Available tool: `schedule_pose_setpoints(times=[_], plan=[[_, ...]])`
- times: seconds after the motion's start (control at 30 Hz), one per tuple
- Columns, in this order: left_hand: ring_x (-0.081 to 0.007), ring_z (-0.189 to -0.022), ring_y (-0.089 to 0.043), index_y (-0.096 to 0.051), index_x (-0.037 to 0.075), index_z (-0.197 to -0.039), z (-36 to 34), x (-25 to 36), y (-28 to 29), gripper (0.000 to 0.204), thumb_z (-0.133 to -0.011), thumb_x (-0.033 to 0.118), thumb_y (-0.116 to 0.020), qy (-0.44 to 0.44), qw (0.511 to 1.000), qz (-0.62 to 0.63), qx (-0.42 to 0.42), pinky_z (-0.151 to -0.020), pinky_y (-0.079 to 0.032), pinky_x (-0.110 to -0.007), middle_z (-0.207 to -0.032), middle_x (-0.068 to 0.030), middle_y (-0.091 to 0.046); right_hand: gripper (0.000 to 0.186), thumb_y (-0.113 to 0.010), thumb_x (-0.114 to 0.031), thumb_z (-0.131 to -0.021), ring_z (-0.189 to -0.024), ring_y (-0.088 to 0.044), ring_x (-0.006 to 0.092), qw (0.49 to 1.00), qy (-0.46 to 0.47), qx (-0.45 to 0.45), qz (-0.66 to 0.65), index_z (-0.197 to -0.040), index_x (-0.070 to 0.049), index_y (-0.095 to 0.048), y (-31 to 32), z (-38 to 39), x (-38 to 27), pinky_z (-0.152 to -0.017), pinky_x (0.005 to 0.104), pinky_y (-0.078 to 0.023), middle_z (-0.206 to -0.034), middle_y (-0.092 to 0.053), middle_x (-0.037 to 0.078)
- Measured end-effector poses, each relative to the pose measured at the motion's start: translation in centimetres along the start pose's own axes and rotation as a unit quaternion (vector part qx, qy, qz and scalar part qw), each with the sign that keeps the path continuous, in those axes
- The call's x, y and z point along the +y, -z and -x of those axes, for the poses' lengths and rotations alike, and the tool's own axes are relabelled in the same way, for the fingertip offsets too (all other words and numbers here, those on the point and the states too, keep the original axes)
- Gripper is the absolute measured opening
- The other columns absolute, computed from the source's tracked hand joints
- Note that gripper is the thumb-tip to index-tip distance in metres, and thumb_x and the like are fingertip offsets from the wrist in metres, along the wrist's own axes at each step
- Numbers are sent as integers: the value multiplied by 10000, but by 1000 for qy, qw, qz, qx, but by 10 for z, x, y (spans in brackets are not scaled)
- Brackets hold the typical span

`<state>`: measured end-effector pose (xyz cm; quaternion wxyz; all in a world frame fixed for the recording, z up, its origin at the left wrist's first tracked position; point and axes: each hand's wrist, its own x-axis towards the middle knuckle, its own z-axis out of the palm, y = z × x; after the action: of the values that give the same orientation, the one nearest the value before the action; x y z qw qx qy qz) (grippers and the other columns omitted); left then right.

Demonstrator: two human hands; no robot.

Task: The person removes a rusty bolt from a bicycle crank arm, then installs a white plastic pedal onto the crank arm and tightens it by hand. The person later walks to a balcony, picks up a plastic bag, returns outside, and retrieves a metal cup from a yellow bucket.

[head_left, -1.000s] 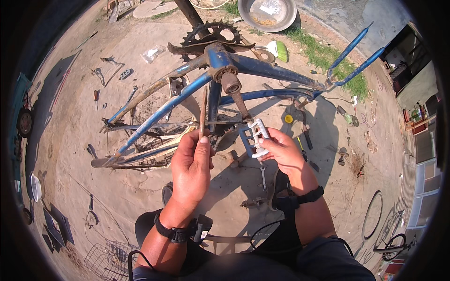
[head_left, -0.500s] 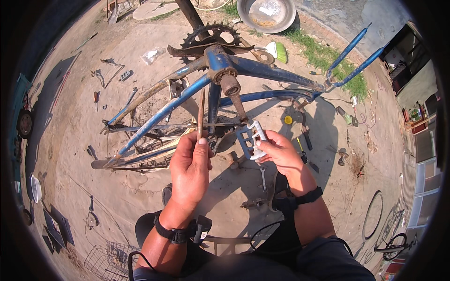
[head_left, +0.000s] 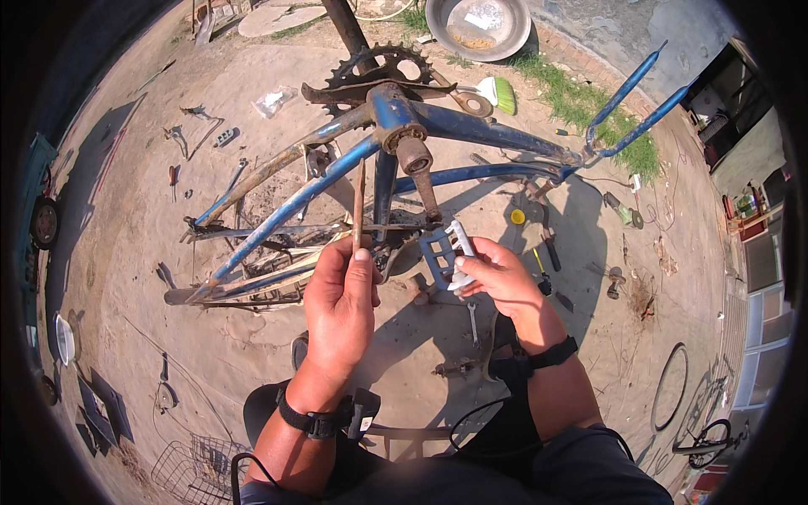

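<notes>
Grey pedal (head_left: 439, 256), pinched in the fingers of the right hand (head_left: 502, 279) beside the crank (head_left: 427, 189) (joined or not, I cannot tell), has turned slightly, so that hand seems the working one; the left hand (head_left: 341, 295) stays clamped on a brown rod (head_left: 359, 206).

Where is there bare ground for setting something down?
Bare ground shows left of the left hand, on the near side of the frame, and between the clear plastic and chainring. Clutter crowds the frame's left half underneath.
</notes>
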<state>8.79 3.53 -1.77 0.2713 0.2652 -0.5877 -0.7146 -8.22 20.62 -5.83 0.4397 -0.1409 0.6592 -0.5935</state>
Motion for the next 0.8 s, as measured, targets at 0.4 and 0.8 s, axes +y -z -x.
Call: schedule_pose_setpoints(times=[0.4, 0.8], plan=[[-31, -604, -446, -590, 33, -1150, -1, 1, 2, 205, -1070, 185, -478, -6, 1000, -1, 1, -534, -371, -187, -754, 27, -537, 296, -608, -129, -954, -812, -662, 114, 1000, 3, -2, 2, -1226, -10, -600, -1, -1, 2, -623, 254, -544, -1002, -676, 41], [-36, -601, -446, -583, 27, -1151, -1, 3, 4, 209, -1069, 189, -480, -4, 1000, 2, 6, -531, -371, -190, -755, 22, -538, 325, -606, -131, -961, -893, -711, 187, 998, 21, 62, -15, -1263, -10, -586, 26, -2, -2, -651, 321, -595, -1074, -703, 88]])
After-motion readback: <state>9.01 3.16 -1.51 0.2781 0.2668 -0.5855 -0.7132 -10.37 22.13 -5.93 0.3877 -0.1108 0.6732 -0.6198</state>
